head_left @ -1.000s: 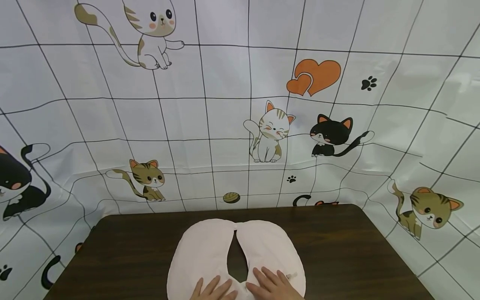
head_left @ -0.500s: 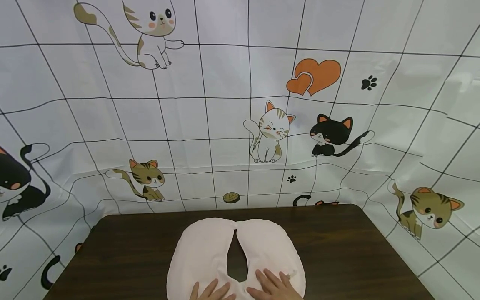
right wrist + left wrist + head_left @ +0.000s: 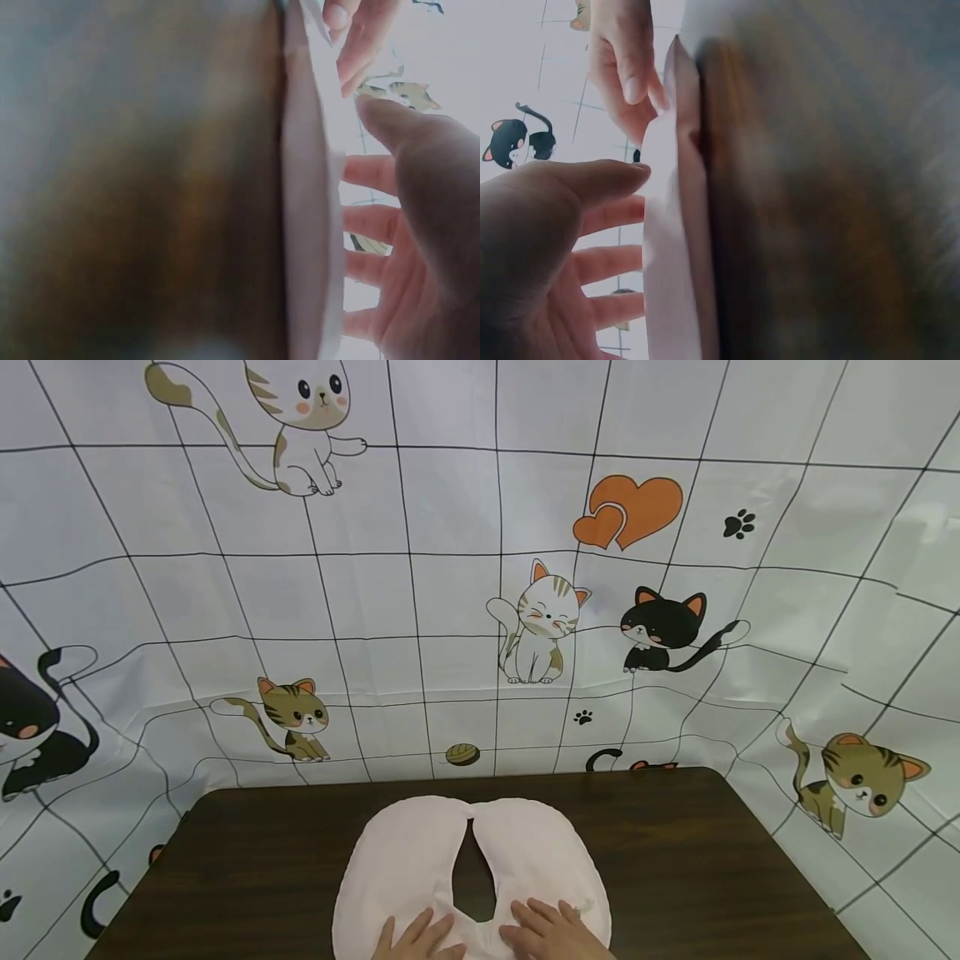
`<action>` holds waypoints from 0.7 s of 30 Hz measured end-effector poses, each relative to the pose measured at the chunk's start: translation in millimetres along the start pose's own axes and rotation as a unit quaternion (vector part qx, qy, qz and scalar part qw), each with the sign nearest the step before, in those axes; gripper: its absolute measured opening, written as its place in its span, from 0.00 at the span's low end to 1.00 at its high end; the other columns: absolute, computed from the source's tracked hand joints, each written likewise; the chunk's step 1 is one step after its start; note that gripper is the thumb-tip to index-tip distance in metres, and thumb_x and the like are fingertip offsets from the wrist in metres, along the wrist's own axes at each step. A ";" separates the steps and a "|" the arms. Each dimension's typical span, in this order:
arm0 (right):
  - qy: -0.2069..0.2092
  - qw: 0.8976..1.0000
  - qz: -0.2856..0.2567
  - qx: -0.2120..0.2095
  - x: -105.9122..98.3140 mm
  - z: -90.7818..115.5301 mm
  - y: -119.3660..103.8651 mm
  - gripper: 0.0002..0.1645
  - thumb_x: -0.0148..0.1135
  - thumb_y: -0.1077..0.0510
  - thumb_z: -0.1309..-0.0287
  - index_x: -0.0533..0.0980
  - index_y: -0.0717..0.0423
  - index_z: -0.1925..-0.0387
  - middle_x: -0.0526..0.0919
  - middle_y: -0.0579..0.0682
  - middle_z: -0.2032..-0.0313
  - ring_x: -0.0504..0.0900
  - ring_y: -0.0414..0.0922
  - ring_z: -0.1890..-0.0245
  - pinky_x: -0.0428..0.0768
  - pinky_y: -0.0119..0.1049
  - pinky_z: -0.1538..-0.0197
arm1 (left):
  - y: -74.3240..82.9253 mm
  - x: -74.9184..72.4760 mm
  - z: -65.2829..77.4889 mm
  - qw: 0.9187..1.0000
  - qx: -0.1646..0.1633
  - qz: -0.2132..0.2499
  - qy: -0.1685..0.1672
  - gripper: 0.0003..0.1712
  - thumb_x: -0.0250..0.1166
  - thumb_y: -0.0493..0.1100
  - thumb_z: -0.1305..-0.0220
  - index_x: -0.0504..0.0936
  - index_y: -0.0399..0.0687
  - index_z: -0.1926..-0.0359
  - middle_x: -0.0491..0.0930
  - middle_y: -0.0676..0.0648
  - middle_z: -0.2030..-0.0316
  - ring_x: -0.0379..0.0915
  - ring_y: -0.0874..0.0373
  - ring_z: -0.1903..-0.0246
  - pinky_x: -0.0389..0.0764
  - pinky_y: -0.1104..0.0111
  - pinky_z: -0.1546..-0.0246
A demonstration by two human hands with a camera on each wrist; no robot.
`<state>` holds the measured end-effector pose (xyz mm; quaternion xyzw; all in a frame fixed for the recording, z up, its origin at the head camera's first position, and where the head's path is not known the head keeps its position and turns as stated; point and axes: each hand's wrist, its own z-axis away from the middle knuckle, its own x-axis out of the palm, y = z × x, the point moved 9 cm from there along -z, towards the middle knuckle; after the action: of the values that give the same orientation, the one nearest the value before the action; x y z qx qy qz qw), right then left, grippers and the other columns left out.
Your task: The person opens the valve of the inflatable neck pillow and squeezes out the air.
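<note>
A pale pink U-shaped neck pillow (image 3: pixel 405 852) lies flat on the dark wooden table (image 3: pixel 652 852), its two ends meeting at the far side around a narrow gap. On its near left part rests my left hand (image 3: pixel 420 939), fingers spread and straight. My right hand (image 3: pixel 553 933) lies on the near right part in the same way. In the left wrist view, the left fingertips (image 3: pixel 634 259) touch the top of the pillow (image 3: pixel 671 255). From the right wrist view, the right fingertips (image 3: pixel 352 221) meet its surface too, and nothing is gripped.
Behind and beside the table hangs a white grid-patterned sheet (image 3: pixel 450 593) printed with cartoon cats, hearts and paw prints. The table's far edge (image 3: pixel 300 787) runs close to this sheet. A small pale tag (image 3: pixel 585 910) shows beside the right hand.
The left hand has shifted slightly left across the pillow, and the right hand slightly right. The pillow has stayed in almost the same place.
</note>
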<state>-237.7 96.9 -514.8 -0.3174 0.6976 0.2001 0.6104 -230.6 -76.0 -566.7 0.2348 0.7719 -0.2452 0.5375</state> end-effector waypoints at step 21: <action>0.147 0.967 -0.148 0.147 -30.8 -94.3 97.7 0.29 0.58 0.45 0.38 0.71 0.51 0.38 0.69 0.55 0.37 0.65 0.55 0.36 0.61 0.56 0.37 | -92.6 -49.7 -119.3 0.978 -0.155 0.130 0.044 0.23 0.56 0.56 0.34 0.77 0.54 0.42 0.69 0.44 0.38 0.54 0.40 0.33 0.53 0.34 0.43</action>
<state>-371.5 110.4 -478.7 -0.3495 0.7467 -0.0465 0.5640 -358.3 -76.9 -472.1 0.2579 0.7861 -0.0397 0.5602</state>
